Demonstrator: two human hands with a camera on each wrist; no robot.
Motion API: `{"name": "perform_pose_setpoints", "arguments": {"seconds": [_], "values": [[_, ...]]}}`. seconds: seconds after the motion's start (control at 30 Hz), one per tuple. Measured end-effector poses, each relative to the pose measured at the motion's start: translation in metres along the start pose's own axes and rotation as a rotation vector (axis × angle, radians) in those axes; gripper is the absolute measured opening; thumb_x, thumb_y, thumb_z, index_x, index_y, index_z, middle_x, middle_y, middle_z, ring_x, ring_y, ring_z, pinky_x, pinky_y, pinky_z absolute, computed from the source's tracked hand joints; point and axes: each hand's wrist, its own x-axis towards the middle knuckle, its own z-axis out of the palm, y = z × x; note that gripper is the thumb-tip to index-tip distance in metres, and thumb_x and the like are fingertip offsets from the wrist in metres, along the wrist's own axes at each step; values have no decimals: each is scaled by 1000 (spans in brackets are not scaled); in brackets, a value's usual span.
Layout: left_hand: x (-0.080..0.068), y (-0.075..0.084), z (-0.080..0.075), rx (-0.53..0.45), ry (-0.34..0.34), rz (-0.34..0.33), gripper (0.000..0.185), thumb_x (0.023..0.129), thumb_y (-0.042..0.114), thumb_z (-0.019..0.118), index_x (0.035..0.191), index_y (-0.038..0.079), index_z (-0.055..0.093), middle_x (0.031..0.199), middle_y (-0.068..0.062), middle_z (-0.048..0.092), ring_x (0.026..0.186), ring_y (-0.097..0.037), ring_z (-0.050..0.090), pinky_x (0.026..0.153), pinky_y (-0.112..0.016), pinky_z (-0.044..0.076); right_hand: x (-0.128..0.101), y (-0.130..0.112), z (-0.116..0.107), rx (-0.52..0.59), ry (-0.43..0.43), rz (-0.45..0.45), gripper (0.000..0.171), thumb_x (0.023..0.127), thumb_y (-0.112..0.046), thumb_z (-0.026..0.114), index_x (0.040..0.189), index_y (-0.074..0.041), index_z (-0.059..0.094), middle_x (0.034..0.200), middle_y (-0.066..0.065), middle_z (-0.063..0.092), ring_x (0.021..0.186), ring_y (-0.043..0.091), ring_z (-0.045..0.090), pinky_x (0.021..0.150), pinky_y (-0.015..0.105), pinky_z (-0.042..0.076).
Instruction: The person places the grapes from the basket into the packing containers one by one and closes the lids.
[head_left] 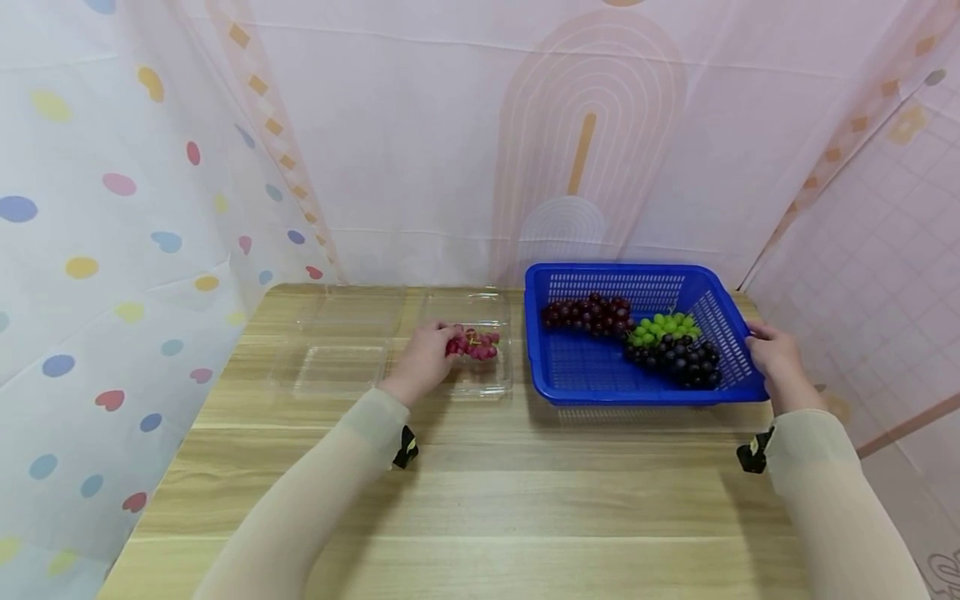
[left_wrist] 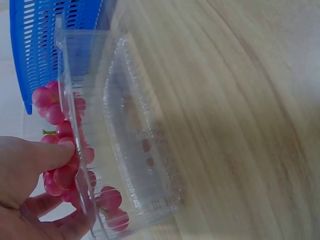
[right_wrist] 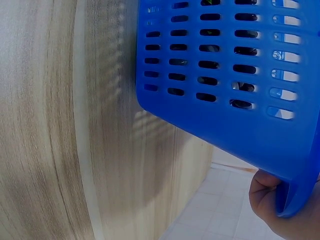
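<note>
My left hand (head_left: 424, 358) pinches a bunch of pinkish-red grapes (head_left: 478, 344) between thumb and fingers. The bunch is over a clear plastic box (head_left: 487, 390); in the left wrist view the grapes (left_wrist: 65, 175) hang partly below its rim, behind the clear wall (left_wrist: 85, 75). At the right, my right hand (head_left: 776, 358) grips the rim of a blue plastic basket (head_left: 577, 392), its fingers curled at the edge in the right wrist view. Inside the basket lie dark red grapes (head_left: 592, 315), green grapes (head_left: 663, 327) and black grapes (head_left: 682, 361).
Another clear plastic box (head_left: 337, 371) stands to the left on the wooden table (head_left: 525, 508). Both boxes have clear lids raised behind them, the left lid (head_left: 352, 307) hard to make out. A patterned cloth (head_left: 420, 167) hangs along the table's back edge.
</note>
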Motion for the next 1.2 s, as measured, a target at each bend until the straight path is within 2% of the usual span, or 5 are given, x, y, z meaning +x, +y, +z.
{"name": "perform_pose_setpoints", "arguments": {"seconds": [0.17,0.47,0.73,1.0,1.2], "values": [[0,1,5,31,-15,-34,41,86,6,66,127,5,59,132,-22,50,122,-38,47,107,-47,38,0,0,0,-4,5,-1,51,99,-12,30,149,-7,23,151,25,25,129,40,33,109,57,27],[-1,0,13,67,-14,-25,42,87,9,67,128,5,58,128,-22,52,118,-37,50,103,-46,42,-1,1,1,-3,12,1,51,99,-11,30,149,-7,23,151,25,25,128,40,34,109,57,28],[0,0,16,67,-39,-68,46,87,10,68,131,5,56,132,-21,51,119,-37,50,104,-46,42,-1,0,1,-2,20,0,51,99,-11,30,149,-6,23,151,25,26,129,40,34,109,55,29],[0,-4,17,24,-47,-78,46,83,-5,62,127,7,59,128,-20,53,115,-37,53,101,-46,45,-1,0,2,1,20,-3,51,99,-11,30,149,-7,23,151,25,26,130,41,33,109,57,28],[0,-8,18,28,-34,-61,43,82,-3,64,124,8,61,126,-21,54,113,-37,54,99,-45,46,-1,0,2,-1,23,-6,51,99,-11,30,149,-7,24,151,25,27,130,41,33,110,56,27]]}}
